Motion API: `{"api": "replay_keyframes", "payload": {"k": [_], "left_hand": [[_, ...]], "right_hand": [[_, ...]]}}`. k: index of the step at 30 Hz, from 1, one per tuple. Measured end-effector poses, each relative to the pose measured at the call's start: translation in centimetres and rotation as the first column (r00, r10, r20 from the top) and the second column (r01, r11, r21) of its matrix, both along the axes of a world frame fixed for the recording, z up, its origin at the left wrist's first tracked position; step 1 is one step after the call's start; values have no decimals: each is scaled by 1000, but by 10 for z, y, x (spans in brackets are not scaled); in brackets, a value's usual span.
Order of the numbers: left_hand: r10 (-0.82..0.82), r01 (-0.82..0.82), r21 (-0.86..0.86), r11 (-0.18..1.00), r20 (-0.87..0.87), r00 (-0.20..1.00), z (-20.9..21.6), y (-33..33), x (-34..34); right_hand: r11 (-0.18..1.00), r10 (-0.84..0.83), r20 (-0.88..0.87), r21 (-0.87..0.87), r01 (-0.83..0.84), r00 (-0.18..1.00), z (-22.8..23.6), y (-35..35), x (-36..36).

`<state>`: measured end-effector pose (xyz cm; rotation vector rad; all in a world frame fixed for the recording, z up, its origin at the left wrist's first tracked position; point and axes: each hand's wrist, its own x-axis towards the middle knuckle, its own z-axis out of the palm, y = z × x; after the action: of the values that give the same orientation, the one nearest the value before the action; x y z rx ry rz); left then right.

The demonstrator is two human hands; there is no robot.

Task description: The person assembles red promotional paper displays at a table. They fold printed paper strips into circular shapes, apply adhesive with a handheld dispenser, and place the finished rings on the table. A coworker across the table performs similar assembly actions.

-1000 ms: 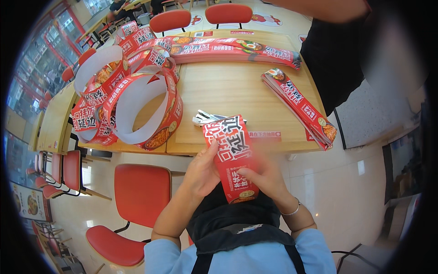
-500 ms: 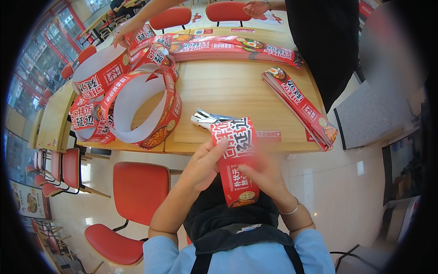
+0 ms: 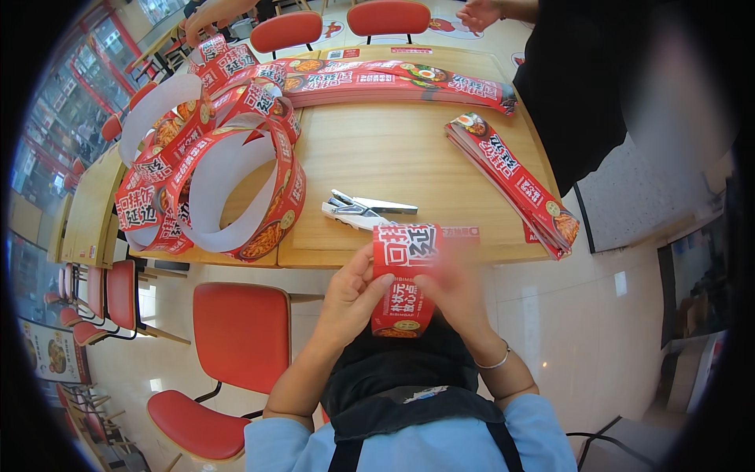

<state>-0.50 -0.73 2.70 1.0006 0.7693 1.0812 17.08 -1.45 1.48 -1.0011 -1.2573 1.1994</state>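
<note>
Close to the table's front edge, a red printed paper strip hangs curved between my hands. My left hand grips its left side, thumb on the printed face. My right hand pinches the right side with its thumb in front; a blur covers part of that hand. Just beyond the strip lies a white and silver stapler on the table. Left of it, several of these strips are bent into loops, such as the large red paper loop, with white insides showing.
A stack of flat red strips runs along the far side of the wooden table. Another stack slants at the right. A co-worker's hand reaches over the loops. A red chair stands left of me.
My hands have drawn closer together on the strip, and its lower end has come up. The stapler shows more fully now. The co-worker's hand at the left has moved up.
</note>
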Motion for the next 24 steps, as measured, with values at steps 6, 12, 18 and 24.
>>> {"api": "replay_keyframes", "payload": {"k": [6, 12, 18, 24], "left_hand": [[-22, 22, 4, 1000, -5, 1000, 0, 2, -2], [-23, 23, 9, 1000, -26, 999, 2, 3, -1], [-56, 57, 28, 998, -32, 998, 3, 3, -1], [-63, 63, -1, 998, -33, 997, 3, 3, -1]], "right_hand": [[999, 14, -16, -34, -14, 1000, -1, 1, 1], [998, 31, -49, -45, -33, 998, -2, 2, 1], [998, 22, -64, -59, -26, 998, -3, 2, 2], [998, 24, -65, -54, -27, 998, -3, 2, 2]]}}
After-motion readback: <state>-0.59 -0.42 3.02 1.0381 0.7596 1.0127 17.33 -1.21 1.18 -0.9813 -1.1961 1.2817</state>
